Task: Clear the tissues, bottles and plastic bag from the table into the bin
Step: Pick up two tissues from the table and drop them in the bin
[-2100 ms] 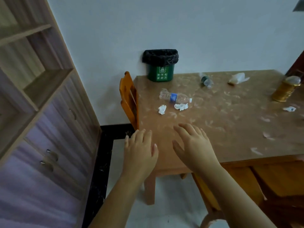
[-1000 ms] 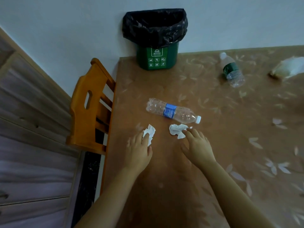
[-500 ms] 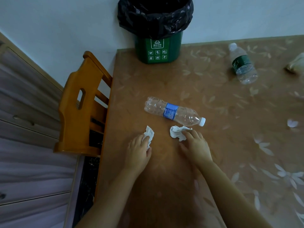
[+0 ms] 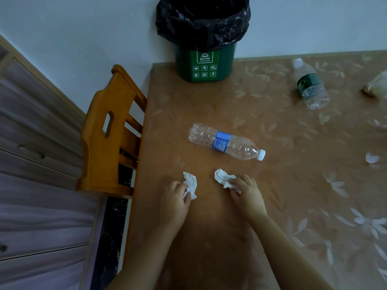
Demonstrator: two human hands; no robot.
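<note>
My left hand point(image 4: 174, 200) is pinching the left tissue point(image 4: 190, 182), my right hand point(image 4: 248, 192) the right tissue point(image 4: 223, 177); the bin point(image 4: 206, 65) is standing far ahead, roughly midway between them.

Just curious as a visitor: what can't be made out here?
Bin contents: head view, top edge and black liner hide them.
Pale bag: head view, cut off by right edge.
Blue bottle label wording: head view, too small.
Left tissue and right tissue, partly: head view, under left hand and right hand.

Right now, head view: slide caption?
Left hand pinches left tissue, right hand pinches right tissue; blue-label bottle, green-label bottle, green bin beyond.
</note>
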